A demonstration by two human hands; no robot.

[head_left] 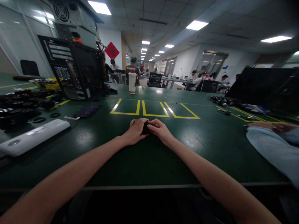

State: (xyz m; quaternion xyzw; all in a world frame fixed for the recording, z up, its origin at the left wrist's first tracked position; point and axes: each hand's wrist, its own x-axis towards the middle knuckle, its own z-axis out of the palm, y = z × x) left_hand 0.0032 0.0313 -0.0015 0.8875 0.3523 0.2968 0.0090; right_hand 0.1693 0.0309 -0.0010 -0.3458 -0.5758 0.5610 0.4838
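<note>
From where I stand, the one camera rides on the seated worker's head, looking forward and down across the green table (112, 168). It's close: the forearms run in from the bottom corners, and the left hand (136, 132), right hand (161, 130) and small black piece (145, 128) they hold sit near mid-view. The view is wide, taking in a computer case (86, 70) at left, a neighbour's sleeve (268, 149) at right, and, high up, the far room's ceiling lights (196, 25).

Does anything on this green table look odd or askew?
At the left, a grey case sits atop a black case, with loose wires sticking out. The stack looks tilted, though the lens may exaggerate that.
</note>
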